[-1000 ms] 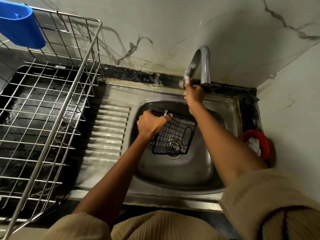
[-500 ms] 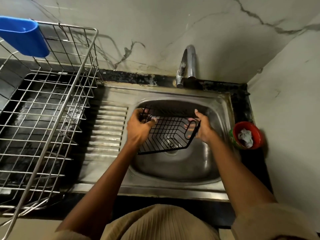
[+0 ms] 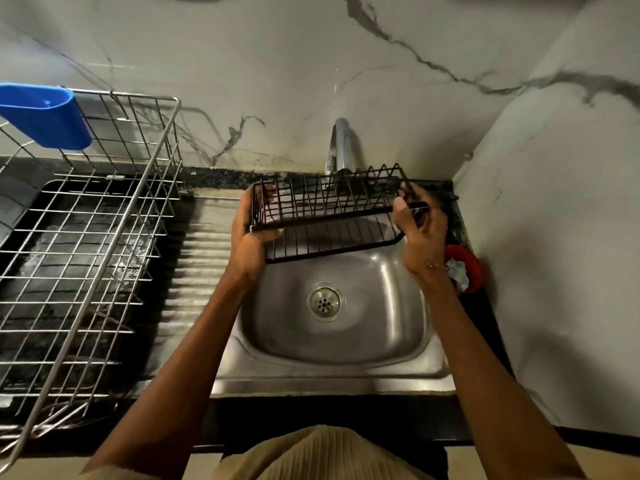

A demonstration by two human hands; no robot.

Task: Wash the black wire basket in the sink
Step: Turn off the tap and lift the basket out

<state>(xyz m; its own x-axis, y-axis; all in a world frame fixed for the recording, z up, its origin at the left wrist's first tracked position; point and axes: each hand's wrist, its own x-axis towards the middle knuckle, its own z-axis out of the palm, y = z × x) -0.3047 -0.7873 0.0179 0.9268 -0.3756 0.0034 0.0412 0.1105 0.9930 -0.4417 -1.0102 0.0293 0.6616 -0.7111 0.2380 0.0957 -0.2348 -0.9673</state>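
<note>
- Since the earlier frame the basket (image 3: 329, 216) has come up out of the sink (image 3: 332, 341) bowl and now hangs over its far edge, just in front of the tap (image 3: 341, 147).
- The left hand (image 3: 252, 233) grips its left end, fingers curled round the wires; the right hand (image 3: 420, 230) pinches the right rim.
- No water shows from the tap.
- Risk: wet wire may slip from the light right pinch and drop into the bowl, or knock the tap or the red bowl (image 3: 464, 268) on the bench at the right.
</note>
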